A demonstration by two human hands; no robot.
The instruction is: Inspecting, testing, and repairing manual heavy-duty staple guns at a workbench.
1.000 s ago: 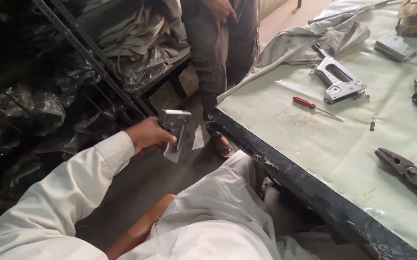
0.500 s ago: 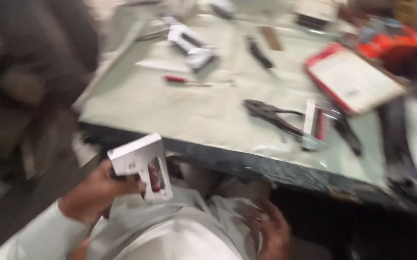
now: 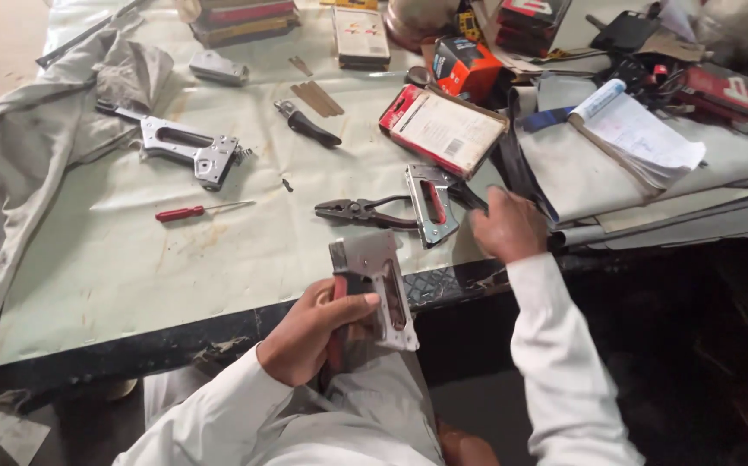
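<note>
The left hand (image 3: 318, 332) gripped a staple gun (image 3: 372, 289) above the lap, off the table (image 3: 115, 285). The right hand (image 3: 505, 226), loosely curled and empty, reached toward a second staple gun (image 3: 430, 204) beside pliers (image 3: 365, 211), not yet grasped.

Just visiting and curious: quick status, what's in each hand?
Left hand shut on staple gun at table edge. Right hand on second staple gun beside pliers. Nothing between them.
</note>
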